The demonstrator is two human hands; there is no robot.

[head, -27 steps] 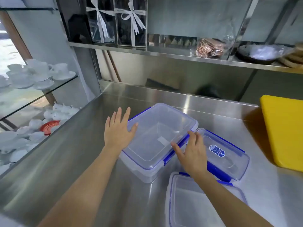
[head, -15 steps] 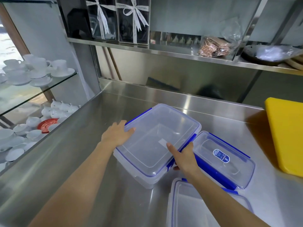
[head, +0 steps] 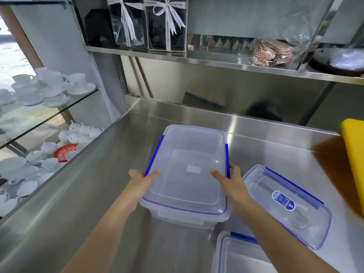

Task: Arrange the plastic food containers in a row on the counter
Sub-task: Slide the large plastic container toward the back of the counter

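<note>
Both hands, left hand [head: 142, 179] and right hand [head: 232, 179], fingers closed on the large clear blue-clipped plastic container [head: 187, 170], its long axis running twelve-to-six on the steel bench [head: 98, 194].

clear container [head: 189, 170] blue clips, yellow board [head: 354, 164]

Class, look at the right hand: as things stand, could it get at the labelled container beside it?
Probably yes, once freed. The right hand is gripping the big container; the labelled container lies just to its right, with nothing on it or between them.
</note>
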